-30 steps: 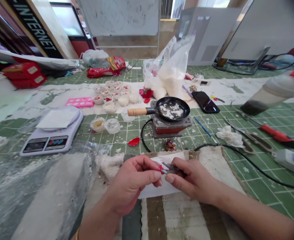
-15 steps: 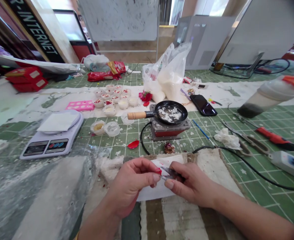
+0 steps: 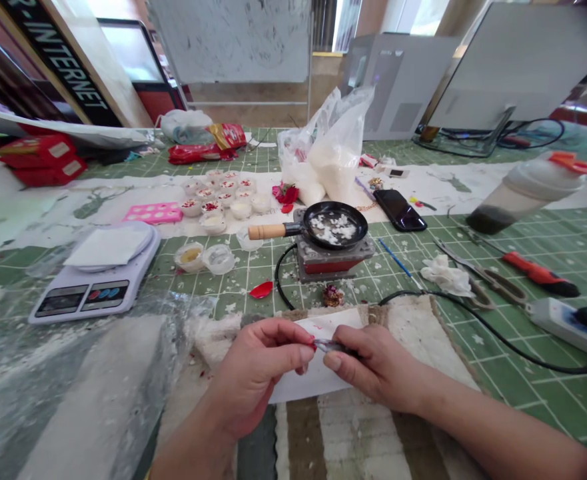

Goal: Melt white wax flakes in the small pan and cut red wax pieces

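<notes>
One scrap of red petal [image 3: 314, 345] sits pinched between the thumb and fingertips of my left hand [image 3: 266, 363], over one sheet of white paper [image 3: 298, 388]. My right hand [image 3: 380, 367] is closed around one small metal cutter [image 3: 330, 345], its tip touching the scrap or just beside it; I cannot tell which. With so little petal showing, a slipping tip could nick my left fingertips, and a slack pinch could drop the scrap. Beyond the paper lie one loose petal [image 3: 262, 289] and one dried flower [image 3: 332, 295]. Past them, one black pan [image 3: 340, 245] stands on one small stove [image 3: 330, 264]; a knock to its jutting handle [image 3: 267, 231] could tip it. Leftward: one scale [image 3: 146, 257], and roughly a dozen filled cups [image 3: 213, 223], too overlapped to count surely. Rightward: one phone [image 3: 400, 210], one screwdriver [image 3: 538, 271].
</notes>
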Demonstrator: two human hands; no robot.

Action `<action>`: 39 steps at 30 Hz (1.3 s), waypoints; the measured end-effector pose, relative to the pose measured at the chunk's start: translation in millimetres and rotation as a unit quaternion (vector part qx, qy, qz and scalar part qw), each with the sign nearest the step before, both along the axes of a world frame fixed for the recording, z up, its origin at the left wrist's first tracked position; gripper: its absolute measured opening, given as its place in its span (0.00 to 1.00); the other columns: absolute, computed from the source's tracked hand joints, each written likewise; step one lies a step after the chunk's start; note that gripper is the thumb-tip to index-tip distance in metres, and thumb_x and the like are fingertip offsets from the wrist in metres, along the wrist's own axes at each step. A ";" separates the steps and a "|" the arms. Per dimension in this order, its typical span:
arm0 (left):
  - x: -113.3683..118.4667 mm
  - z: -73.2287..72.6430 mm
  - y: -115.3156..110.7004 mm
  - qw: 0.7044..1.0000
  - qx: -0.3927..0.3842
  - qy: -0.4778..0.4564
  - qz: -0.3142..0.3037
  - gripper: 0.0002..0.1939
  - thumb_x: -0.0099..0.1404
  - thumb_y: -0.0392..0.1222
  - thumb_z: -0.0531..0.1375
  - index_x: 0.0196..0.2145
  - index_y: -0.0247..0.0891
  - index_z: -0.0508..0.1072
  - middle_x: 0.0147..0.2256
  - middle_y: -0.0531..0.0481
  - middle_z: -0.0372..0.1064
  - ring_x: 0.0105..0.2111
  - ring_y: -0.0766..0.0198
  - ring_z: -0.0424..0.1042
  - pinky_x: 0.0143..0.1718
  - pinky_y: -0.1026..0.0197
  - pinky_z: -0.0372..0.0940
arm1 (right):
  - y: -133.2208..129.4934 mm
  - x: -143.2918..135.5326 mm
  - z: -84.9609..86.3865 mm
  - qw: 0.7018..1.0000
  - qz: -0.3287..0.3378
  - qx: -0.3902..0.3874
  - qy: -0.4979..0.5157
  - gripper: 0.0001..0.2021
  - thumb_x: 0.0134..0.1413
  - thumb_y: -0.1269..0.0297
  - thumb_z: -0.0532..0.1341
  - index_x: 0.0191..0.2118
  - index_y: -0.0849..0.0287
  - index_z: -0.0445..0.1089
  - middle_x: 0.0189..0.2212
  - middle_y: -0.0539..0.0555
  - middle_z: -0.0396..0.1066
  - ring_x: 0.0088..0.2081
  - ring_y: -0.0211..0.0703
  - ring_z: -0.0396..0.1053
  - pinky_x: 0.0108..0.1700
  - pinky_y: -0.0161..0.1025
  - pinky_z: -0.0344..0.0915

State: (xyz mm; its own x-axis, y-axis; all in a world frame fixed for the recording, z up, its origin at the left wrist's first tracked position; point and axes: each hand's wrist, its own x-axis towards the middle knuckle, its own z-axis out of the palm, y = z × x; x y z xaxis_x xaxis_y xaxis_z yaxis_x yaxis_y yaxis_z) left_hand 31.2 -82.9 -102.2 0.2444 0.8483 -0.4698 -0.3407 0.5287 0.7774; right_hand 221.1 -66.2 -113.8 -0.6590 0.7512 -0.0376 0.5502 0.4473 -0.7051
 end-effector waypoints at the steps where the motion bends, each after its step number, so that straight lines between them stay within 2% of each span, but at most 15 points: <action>1: -0.3 -0.5 0.0 1.000 0.001 0.000 -0.001 0.06 0.44 0.32 0.66 0.23 0.35 0.74 0.19 0.54 0.69 0.21 0.72 0.64 0.26 0.68 0.57 | 0.0 -0.1 -0.1 1.000 -0.001 0.001 -0.001 0.17 0.59 0.53 0.47 0.28 0.60 0.60 0.19 0.46 0.56 0.21 0.30 0.53 0.22 0.30 0.45; 17: -0.9 -0.5 -1.4 1.000 0.024 -0.014 -0.005 0.07 0.46 0.31 0.65 0.25 0.35 0.70 0.22 0.56 0.68 0.22 0.74 0.64 0.25 0.70 0.57 | 1.1 -0.9 -1.0 1.000 -0.008 -0.004 0.011 0.17 0.56 0.52 0.50 0.25 0.59 0.55 0.17 0.44 0.52 0.19 0.30 0.50 0.21 0.30 0.44; 24: -1.0 -0.4 0.5 1.000 0.013 0.000 -0.008 0.07 0.45 0.32 0.66 0.24 0.34 0.71 0.20 0.55 0.68 0.22 0.73 0.63 0.26 0.69 0.57 | 1.1 -2.0 -0.9 1.000 0.006 -0.008 0.000 0.17 0.59 0.53 0.47 0.29 0.61 0.61 0.19 0.46 0.56 0.21 0.30 0.53 0.22 0.31 0.45; 29: -0.9 0.4 -0.4 1.000 0.011 -0.008 -0.011 0.07 0.45 0.32 0.65 0.24 0.34 0.71 0.21 0.55 0.69 0.22 0.72 0.64 0.27 0.68 0.58 | 0.6 -2.1 -1.6 1.000 -0.006 -0.009 0.018 0.16 0.55 0.52 0.51 0.25 0.59 0.56 0.17 0.44 0.53 0.19 0.29 0.50 0.21 0.30 0.44; 36: -0.4 -0.1 -0.5 1.000 0.016 -0.005 -0.014 0.07 0.45 0.32 0.66 0.23 0.34 0.70 0.20 0.55 0.68 0.22 0.72 0.64 0.27 0.68 0.58 | 0.8 -1.4 -0.7 1.000 0.011 -0.005 0.000 0.17 0.58 0.53 0.48 0.28 0.61 0.61 0.19 0.46 0.56 0.21 0.30 0.53 0.22 0.31 0.45; 39: -0.4 -0.6 -0.5 1.000 0.017 -0.003 -0.013 0.07 0.45 0.31 0.65 0.23 0.34 0.70 0.20 0.55 0.68 0.22 0.72 0.64 0.27 0.68 0.58 | 0.9 -1.4 -1.1 1.000 0.003 -0.002 0.010 0.16 0.57 0.52 0.50 0.26 0.60 0.58 0.18 0.45 0.54 0.20 0.30 0.51 0.22 0.30 0.45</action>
State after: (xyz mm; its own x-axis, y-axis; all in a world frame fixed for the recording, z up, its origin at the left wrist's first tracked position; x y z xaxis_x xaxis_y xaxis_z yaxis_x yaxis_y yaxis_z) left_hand 30.8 -83.5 -102.7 0.2703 0.8571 -0.4385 -0.3319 0.5105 0.7933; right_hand 219.7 -65.3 -114.9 -0.6642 0.7471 -0.0264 0.5329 0.4484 -0.7176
